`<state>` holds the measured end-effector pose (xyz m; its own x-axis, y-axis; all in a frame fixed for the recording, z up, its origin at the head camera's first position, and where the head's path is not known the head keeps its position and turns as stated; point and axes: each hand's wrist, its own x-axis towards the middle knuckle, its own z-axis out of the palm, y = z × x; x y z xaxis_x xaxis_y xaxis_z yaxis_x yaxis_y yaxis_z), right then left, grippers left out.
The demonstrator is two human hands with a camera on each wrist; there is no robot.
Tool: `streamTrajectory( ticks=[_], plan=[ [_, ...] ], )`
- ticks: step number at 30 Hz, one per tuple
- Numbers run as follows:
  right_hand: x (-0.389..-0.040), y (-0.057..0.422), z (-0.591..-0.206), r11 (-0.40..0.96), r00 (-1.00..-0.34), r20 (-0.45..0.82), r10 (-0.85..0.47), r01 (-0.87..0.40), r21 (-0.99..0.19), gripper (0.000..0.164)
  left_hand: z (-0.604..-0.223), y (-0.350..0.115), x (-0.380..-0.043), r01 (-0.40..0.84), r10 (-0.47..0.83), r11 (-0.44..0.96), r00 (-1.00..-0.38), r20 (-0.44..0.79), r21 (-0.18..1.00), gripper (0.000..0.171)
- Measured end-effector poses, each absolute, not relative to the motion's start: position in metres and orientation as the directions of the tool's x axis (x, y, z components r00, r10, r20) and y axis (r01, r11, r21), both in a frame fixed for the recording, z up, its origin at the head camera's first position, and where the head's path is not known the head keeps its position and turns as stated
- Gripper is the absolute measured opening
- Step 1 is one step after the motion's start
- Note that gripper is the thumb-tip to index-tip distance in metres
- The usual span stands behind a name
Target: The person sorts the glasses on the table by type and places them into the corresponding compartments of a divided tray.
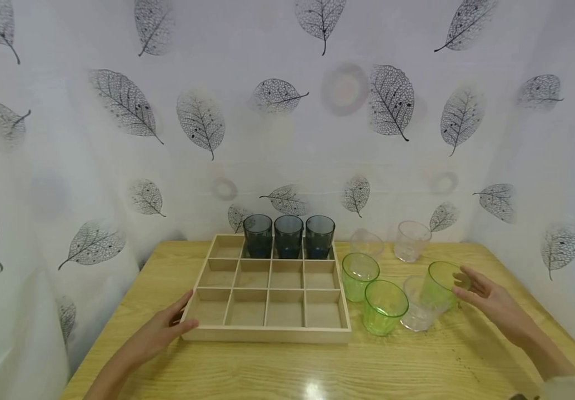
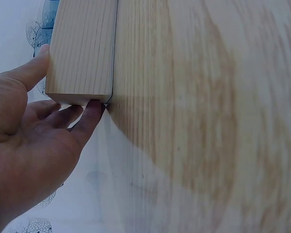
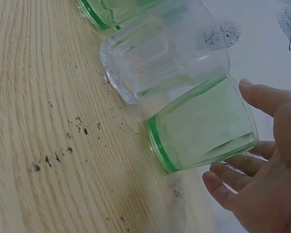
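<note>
A wooden compartment tray [image 1: 267, 335] lies on the table. My left hand [image 1: 159, 333] holds its front left corner, thumb on the top edge and fingers against the left side. Three dark blue glasses [image 1: 289, 236] stand in the back row, in the three compartments on the right. At the far right my right hand [image 1: 492, 303] is around the rim of a green glass [image 3: 203, 126]; in the right wrist view thumb and fingers are spread on either side of it. A clear glass [image 3: 145, 53] stands right beside that one, partly overlapped by it in the head view.
Two more green glasses [image 1: 360, 278] [image 1: 385, 308] stand just right of the tray. Behind them are two clear glasses [image 1: 367, 244] [image 1: 412, 240]. A white curtain [image 1: 267, 139] with leaf prints hangs along the back and sides of the wooden table [image 1: 247, 372].
</note>
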<state>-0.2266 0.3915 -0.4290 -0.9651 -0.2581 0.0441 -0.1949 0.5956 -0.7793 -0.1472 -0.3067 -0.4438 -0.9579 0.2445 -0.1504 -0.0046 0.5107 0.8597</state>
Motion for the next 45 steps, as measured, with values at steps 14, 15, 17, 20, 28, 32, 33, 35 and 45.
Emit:
streamTrajectory(
  ticks=[14,15,17,20,28,32,33,35,45],
  plan=[
    [-0.229,0.392,-0.439,0.507,-0.958,0.122,-0.260,-0.243,-0.827,0.074,-0.444,-0.307,-0.146,0.003,0.241,0.517,-0.960,-0.141,0.856,0.078],
    [-0.229,0.392,-0.440,0.497,-0.957,0.131,-0.259,-0.248,-0.831,0.073,-0.444,-0.307,-0.146,0.005,0.241,0.517,-0.960,-0.140,0.856,0.077],
    [-0.230,0.392,-0.441,0.482,-0.957,0.139,-0.255,-0.251,-0.839,0.072,-0.444,-0.307,-0.146,0.004,0.240,0.514,-0.961,-0.139,0.858,0.077],
    [-0.230,0.392,-0.443,0.484,-0.959,0.155,-0.239,-0.256,-0.837,0.072,-0.444,-0.307,-0.147,0.000,0.237,0.510,-0.961,-0.140,0.860,0.077],
    [-0.230,0.398,-0.431,0.574,-0.973,0.170,-0.155,-0.229,-0.786,0.082,-0.443,-0.306,-0.146,-0.005,0.242,0.504,-0.959,-0.148,0.864,0.078],
    [-0.227,0.395,-0.420,0.580,-0.979,0.186,-0.077,-0.196,-0.790,0.082,-0.443,-0.307,-0.147,0.005,0.240,0.509,-0.961,-0.137,0.861,0.078],
    [-0.227,0.394,-0.416,0.584,-0.980,0.189,-0.055,-0.185,-0.790,0.083,-0.444,-0.307,-0.147,0.006,0.239,0.511,-0.962,-0.136,0.860,0.078],
    [-0.226,0.389,-0.408,0.594,-0.981,0.193,-0.021,-0.168,-0.787,0.084,-0.444,-0.307,-0.147,0.007,0.237,0.514,-0.962,-0.135,0.858,0.078],
    [-0.227,0.362,-0.375,0.609,-0.986,0.163,0.021,-0.116,-0.785,0.092,-0.443,-0.307,-0.147,-0.021,0.237,0.506,-0.958,-0.163,0.862,0.078]
  ],
)
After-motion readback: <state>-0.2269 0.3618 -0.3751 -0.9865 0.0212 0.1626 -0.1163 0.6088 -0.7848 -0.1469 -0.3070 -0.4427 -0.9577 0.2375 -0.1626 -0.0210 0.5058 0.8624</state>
